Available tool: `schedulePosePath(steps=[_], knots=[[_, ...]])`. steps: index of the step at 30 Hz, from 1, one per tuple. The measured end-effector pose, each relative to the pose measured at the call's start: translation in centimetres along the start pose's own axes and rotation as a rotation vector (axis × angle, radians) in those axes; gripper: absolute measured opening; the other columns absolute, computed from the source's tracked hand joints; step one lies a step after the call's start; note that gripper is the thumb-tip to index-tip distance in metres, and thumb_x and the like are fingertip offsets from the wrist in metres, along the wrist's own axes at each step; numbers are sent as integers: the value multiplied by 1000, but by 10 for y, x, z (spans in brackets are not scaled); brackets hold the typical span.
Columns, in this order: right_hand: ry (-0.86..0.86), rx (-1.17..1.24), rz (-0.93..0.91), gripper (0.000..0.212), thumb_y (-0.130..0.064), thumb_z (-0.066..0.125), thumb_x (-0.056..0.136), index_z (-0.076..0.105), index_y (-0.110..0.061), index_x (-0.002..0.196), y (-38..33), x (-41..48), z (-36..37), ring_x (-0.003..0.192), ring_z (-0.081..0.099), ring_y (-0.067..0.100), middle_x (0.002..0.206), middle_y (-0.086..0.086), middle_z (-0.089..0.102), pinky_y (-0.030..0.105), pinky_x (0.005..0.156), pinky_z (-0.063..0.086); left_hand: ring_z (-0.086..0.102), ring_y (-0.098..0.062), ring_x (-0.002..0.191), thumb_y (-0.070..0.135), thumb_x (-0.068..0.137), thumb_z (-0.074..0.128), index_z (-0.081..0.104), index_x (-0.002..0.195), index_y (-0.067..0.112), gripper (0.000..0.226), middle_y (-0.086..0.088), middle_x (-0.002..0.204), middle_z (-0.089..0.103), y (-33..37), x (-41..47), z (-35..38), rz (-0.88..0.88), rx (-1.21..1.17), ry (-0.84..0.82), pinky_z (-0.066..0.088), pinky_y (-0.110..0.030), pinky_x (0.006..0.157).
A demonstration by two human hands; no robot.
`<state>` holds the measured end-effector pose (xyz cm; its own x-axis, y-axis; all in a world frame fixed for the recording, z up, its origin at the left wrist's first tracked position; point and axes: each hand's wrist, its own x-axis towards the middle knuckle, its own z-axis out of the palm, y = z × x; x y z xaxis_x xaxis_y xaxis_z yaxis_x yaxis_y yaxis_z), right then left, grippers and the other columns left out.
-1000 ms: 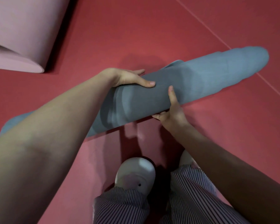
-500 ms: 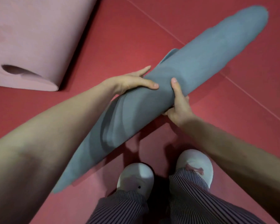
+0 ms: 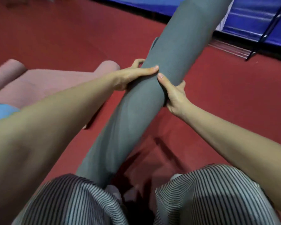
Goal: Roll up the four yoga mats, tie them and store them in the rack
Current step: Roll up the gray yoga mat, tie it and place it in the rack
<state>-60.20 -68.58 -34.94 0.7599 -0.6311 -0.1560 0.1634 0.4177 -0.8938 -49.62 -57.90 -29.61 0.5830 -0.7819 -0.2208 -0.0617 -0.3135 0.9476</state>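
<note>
Gripping the rolled grey mat (image 3: 154,88) at mid-length, left hand (image 3: 130,77) and right hand (image 3: 174,95) fingers wrap it, steeply tilted above the red floor (image 3: 225,95). Rolling appears complete; no tie visible. Next: binding. Pink mat (image 3: 39,82) lies left of it.

A red floor (image 3: 55,38) spreads all around; blue padding (image 3: 253,21) with a black metal frame (image 3: 266,31) runs along the far edge

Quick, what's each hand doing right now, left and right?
Left hand: closed around the rolled grey mat, thumb on top.
Right hand: closed on the same grey mat from the other side.
</note>
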Motion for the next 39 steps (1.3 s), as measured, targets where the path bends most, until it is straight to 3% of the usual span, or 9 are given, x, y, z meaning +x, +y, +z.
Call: schedulePosePath(steps=[5,9,13,15,18,23,27,32,39], knots=[[-60,-117,-172,99,-39,86,47,28,-18,125,-47,-46,23,114,59,19,128,1,53,49,95,49,58,-5,79,43,77,74,33,123,31,63,7,95,60,62,-56,-3,76,97,126,46,-26,66],[-154,-235,-299,117,-40,85,39,20,-14,133,-65,-78,32,121,52,15,136,3,45,40,103,45,56,-12,92,61,36,73,32,118,24,100,5,95,56,81,-107,0,123,119,207,45,-38,85],[-280,-428,-217,125,-32,88,43,9,-17,139,-45,-109,22,126,46,13,140,0,40,36,105,42,57,-10,107,67,31,77,23,134,24,124,9,117,56,47,-148,1,114,153,228,50,-49,90],[-344,-448,-81,110,-24,84,64,7,-21,141,-28,-118,16,120,50,14,139,0,43,39,101,45,59,-12,109,62,41,76,14,142,38,121,14,126,55,16,-161,4,111,90,193,53,-46,80],[-421,-464,40,82,-25,69,85,12,-27,144,-18,-122,11,104,58,12,139,-2,46,38,82,51,58,-24,117,59,48,75,28,129,45,95,9,132,55,-19,-172,7,94,-90,202,52,-42,74],[-533,-566,-3,114,-40,81,52,18,-23,146,-22,-124,12,122,51,12,139,-1,46,32,99,46,55,-20,123,56,38,91,32,137,11,124,-7,135,54,-26,-175,5,214,-254,245,44,-44,104],[-526,-547,-79,115,-41,82,49,21,-19,145,-29,-125,18,124,50,14,137,-1,48,37,101,45,57,-12,118,45,48,88,37,128,26,96,2,129,57,-11,-175,3,350,-230,226,49,-30,94],[-490,-482,-135,132,-68,84,24,25,-26,134,-44,-126,20,120,52,15,134,-1,49,34,97,48,61,5,95,73,25,82,34,133,22,129,10,117,58,27,-174,0,392,-145,222,49,-13,74],[-479,-438,-141,141,-72,82,26,17,-22,141,-38,-128,24,130,45,21,143,4,42,45,108,38,59,1,106,74,38,81,32,139,12,128,6,123,56,12,-169,3,407,-167,246,47,-17,86]])
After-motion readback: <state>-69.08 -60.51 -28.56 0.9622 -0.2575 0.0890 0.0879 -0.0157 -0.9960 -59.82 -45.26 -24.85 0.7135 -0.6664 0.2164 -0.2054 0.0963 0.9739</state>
